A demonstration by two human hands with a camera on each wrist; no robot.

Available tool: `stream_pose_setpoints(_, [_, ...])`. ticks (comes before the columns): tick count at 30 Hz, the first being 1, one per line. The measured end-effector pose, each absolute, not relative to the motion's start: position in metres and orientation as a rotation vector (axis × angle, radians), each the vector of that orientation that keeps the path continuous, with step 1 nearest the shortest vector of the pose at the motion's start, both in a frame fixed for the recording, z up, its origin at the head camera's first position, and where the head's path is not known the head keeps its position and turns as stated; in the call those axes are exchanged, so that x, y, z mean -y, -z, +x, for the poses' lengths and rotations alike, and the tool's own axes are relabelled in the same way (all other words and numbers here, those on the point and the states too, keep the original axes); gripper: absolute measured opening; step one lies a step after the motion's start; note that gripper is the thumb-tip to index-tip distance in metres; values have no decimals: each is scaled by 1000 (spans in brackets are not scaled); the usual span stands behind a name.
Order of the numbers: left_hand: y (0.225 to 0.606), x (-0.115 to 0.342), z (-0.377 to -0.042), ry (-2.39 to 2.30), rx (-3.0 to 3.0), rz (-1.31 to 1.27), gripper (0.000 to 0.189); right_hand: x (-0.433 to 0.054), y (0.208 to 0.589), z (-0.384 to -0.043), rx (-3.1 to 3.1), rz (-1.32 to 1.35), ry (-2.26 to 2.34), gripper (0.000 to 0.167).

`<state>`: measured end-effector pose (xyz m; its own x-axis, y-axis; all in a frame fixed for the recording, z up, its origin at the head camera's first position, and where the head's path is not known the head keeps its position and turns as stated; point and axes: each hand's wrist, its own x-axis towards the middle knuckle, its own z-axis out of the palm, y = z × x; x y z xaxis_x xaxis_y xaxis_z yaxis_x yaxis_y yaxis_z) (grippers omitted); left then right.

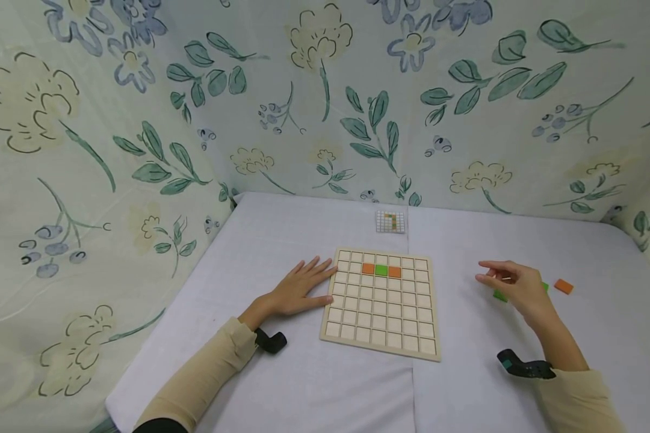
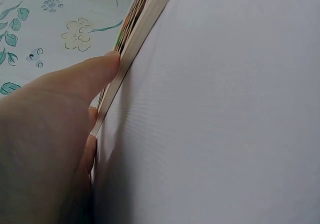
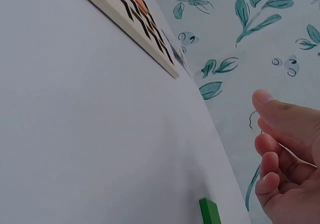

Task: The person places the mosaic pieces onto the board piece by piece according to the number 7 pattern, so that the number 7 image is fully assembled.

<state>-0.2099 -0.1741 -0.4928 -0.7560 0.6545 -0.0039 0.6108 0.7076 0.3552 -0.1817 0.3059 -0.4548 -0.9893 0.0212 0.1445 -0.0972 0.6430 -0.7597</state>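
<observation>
A wooden grid board (image 1: 381, 349) lies on the white-covered table. Two orange tiles, one of them the left orange tile (image 1: 368, 269), flank a green tile (image 1: 381, 270) in one of its upper rows. My left hand (image 1: 300, 290) rests with spread fingers at the board's left edge; in the left wrist view its thumb (image 2: 102, 67) touches the rim. To the right of the board, my right hand (image 1: 520, 288) hovers with loosely bent fingers and nothing visible between thumb and forefinger. Below it lies a green tile (image 1: 500, 296), also seen as a green block (image 3: 210, 211) in the right wrist view.
Behind the board lies a small pattern card (image 1: 390, 222) showing a coloured grid. A loose orange tile (image 1: 564, 286) sits right of my right hand, with another green tile (image 1: 545, 287) partly hidden by the hand. Floral cloth (image 1: 325, 138) hangs at the table's back and left.
</observation>
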Motion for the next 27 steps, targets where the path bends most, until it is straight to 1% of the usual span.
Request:
stream_pose_setpoints(7, [493, 174, -210, -495, -2776, 1014, 76, -333, 462, -173, 2759, -11, -1252, 55])
stream_pose_setpoints(10, [494, 174, -210, -505, -2776, 1010, 76, -341, 465, -169, 2787, -30, -1238, 54])
stream_pose_setpoints(19, [495, 174, -210, -493, -2777, 996, 77, -353, 474, -164, 2773, -8, -1234, 48])
stream_pose_setpoints(27, [492, 173, -210, -508, -2774, 1000, 76, -357, 483, -166, 2792, 24, -1135, 40])
